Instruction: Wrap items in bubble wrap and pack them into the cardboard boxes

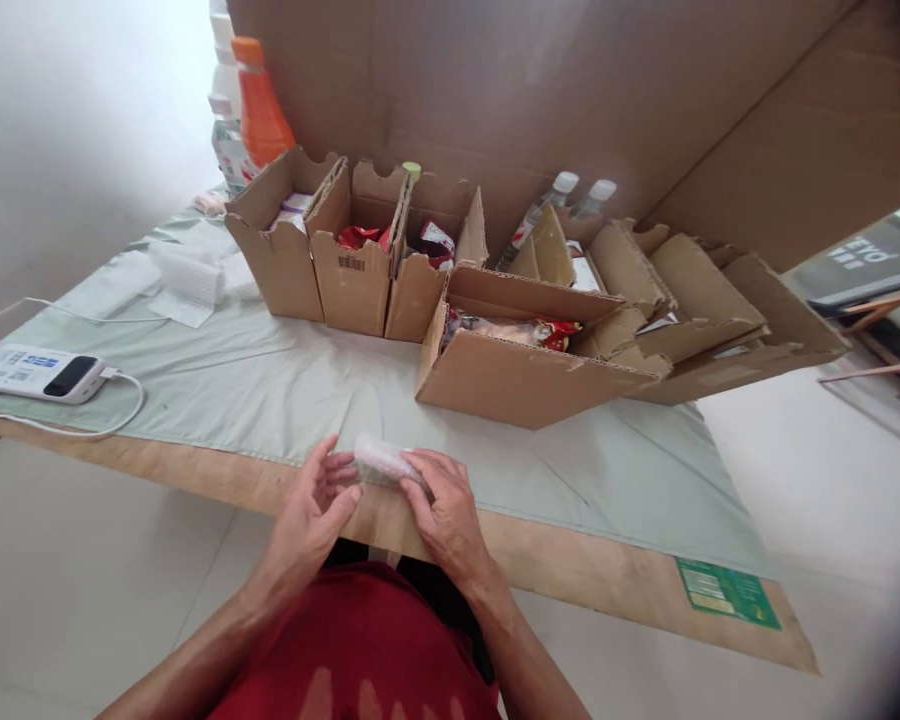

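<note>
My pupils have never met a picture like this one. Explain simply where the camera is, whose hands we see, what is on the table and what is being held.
There is no machine here: these are a person's two bare hands. One camera, worn on the head, looks forward and down, so the arms enter from the bottom.

The right hand grips one end of a small, see-through wrapped bundle; its contents can't be made out. The left hand is open at the other end, perhaps touching it.

A pale cloth covers most of the table. On it are open cardboard boxes and, to the left, a white gadget with a cable.
</note>
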Available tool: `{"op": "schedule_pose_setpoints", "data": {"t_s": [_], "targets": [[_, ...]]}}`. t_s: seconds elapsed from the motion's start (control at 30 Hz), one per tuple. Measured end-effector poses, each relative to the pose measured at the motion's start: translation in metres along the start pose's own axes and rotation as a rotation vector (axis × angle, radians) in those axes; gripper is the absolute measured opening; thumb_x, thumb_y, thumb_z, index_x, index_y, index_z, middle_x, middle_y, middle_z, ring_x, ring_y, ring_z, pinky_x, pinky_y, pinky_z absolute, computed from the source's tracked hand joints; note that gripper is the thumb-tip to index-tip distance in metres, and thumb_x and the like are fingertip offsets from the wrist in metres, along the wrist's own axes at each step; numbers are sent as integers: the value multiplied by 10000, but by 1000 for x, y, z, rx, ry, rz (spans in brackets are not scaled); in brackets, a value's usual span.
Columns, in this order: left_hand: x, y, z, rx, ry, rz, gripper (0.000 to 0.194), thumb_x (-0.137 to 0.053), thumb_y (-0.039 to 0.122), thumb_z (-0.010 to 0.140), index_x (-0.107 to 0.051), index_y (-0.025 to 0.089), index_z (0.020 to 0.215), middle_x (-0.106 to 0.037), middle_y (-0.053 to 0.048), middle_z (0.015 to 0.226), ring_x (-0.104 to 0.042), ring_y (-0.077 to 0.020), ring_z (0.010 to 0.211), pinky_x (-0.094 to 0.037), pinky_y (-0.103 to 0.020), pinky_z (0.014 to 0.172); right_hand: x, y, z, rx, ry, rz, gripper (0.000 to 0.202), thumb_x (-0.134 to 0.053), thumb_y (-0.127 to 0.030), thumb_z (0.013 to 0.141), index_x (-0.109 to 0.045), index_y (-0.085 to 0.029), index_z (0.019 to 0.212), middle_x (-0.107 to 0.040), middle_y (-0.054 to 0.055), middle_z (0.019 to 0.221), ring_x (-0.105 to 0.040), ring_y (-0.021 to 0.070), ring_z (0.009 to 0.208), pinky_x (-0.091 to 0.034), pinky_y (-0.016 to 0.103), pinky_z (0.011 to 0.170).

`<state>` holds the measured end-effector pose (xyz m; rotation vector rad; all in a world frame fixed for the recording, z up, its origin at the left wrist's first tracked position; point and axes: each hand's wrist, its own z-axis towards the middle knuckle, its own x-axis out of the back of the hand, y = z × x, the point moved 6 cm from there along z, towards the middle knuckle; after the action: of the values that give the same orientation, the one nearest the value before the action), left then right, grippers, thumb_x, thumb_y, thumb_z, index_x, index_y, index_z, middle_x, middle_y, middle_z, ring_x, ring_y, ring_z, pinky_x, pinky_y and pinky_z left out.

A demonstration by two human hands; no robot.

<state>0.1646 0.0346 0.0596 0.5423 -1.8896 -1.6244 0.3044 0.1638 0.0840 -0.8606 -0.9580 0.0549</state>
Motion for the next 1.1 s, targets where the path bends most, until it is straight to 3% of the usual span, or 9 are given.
{"op": "schedule_pose_setpoints", "data": {"t_s": [0.17, 0.3, 0.4, 0.5, 0.67, 0.77, 0.97, 1.03, 1.1], "targets": [[-23, 12, 1, 183, -157, -262, 818, -672, 449, 859, -330, 150, 1539, -710, -88, 1067, -699, -212, 978, -569, -358, 890, 10, -7, -18, -145, -122, 258, 216, -603, -236, 926, -708, -250, 1114, -714, 74, 1204, -616, 239, 1165, -471, 407, 1026], [-39, 27, 4, 135, -257, -244, 820, -700, 500, 842, -383, 180, 1527, -710, -55, 959, -682, -191, 844, -566, -310, 766, 21, 12, -32, -336, -122, 558, 519, -675, -341, 871, -576, -241, 1371, -592, 108, 1420, -576, 247, 1267, -479, 378, 1032], [-51, 31, 2, 87, -357, -166, 730, -662, 507, 880, -424, 210, 1502, -707, -62, 980, -695, -205, 860, -574, -316, 753, 23, 24, -41, -436, -192, 764, 393, -697, -446, 858, -682, -200, 1163, -715, 59, 1032, -652, 192, 906, -520, 292, 800], [-58, 53, 10, -130, -387, 18, 599, -614, 467, 931, -463, 255, 1471, -714, -82, 1060, -704, -229, 937, -590, -347, 794, 41, 36, -46, -487, -147, 781, 321, -714, -492, 841, -709, -180, 916, -633, 0, 752, -546, 136, 677, -454, 244, 638], [-63, 144, 49, -821, -60, 448, 567, -634, 298, 930, -456, 299, 1469, -566, -111, 1428, -542, -308, 1335, -471, -508, 1108, 111, 48, -45, -423, -24, 606, 334, -693, -514, 860, -749, -192, 926, -670, 19, 746, -569, 145, 638, -470, 237, 590], [-78, 180, 78, -1022, 47, 598, 550, -636, 195, 906, -479, 220, 1432, -564, -144, 1430, -450, -346, 1428, -397, -583, 1163, 169, 52, -40, -374, 94, 408, 307, -691, -494, 871, -764, -206, 951, -712, 27, 778, -622, 159, 640, -504, 237, 579], [-100, 178, 95, -1058, -61, 600, 163, -599, 58, 855, -680, 179, 930, -580, -152, 1409, -435, -349, 1443, -430, -557, 1139, 281, 32, 2, -218, 393, -128, 297, -739, -510, 842, -765, -266, 1010, -759, 14, 856, -685, 182, 700, -547, 259, 603], [-101, 174, 92, -1049, -90, 582, 197, -602, 37, 824, -695, 182, 920, -514, -152, 1490, -387, -358, 1474, -413, -564, 1151, 299, 24, 31, -191, 338, -320, 328, -712, -552, 852, -770, -273, 1015, -763, 17, 863, -676, 175, 696, -520, 257, 563], [-100, 172, 92, -1035, -113, 576, 230, -602, 23, 804, -706, 187, 928, -448, -140, 1556, -358, -361, 1492, -400, -565, 1161, 300, 20, 66, -121, 134, -427, 341, -658, -568, 878, -779, -274, 999, -774, 21, 870, -667, 173, 669, -474, 261, 505]]}}
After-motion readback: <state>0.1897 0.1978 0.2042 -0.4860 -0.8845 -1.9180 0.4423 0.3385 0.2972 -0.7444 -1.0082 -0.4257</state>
